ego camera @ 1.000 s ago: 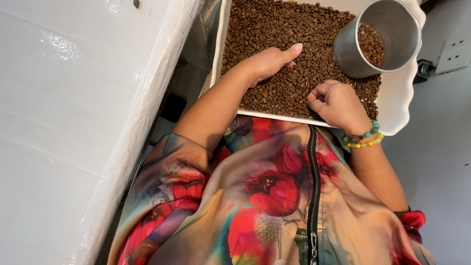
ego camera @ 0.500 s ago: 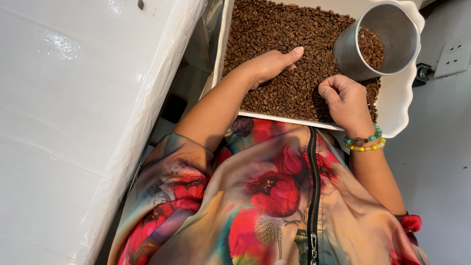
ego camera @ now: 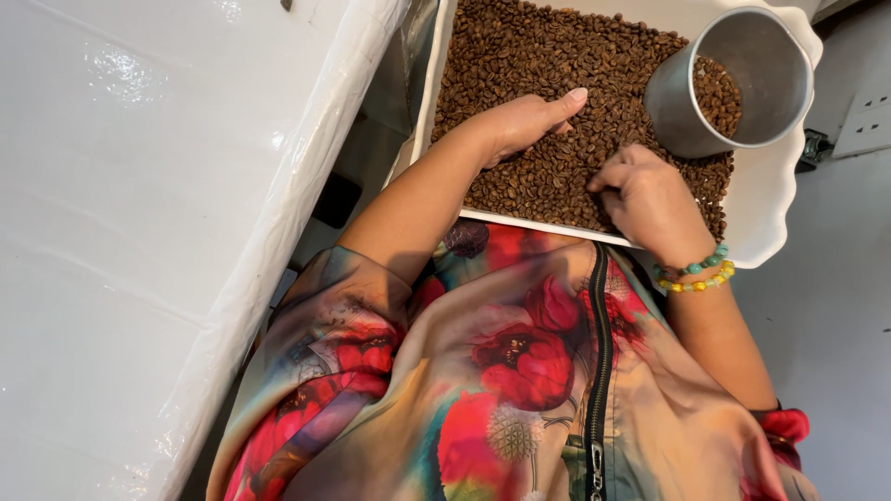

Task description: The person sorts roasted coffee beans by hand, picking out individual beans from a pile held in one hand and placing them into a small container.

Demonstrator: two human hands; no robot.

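Note:
A white tray with a wavy rim [ego camera: 770, 213] rests against my lap, filled with roasted coffee beans [ego camera: 538, 46]. A metal cup [ego camera: 677, 102] stands in its far right corner, partly filled with beans. My left hand [ego camera: 520, 121] lies on the beans near the tray's middle, thumb stretched out, its fingers tucked under and hidden. My right hand [ego camera: 650, 195], with bead bracelets at the wrist, is curled just below the cup, fingertips pinched together in the beans.
A glossy white surface wrapped in plastic film [ego camera: 139, 186] fills the left side, with a dark gap between it and the tray. A white wall socket [ego camera: 868, 116] sits on the grey surface to the right. My flowered garment covers the bottom.
My right hand rose toward the cup half a second ago and has come back down and left onto the beans. The left hand has stayed in place. The view shifted slightly.

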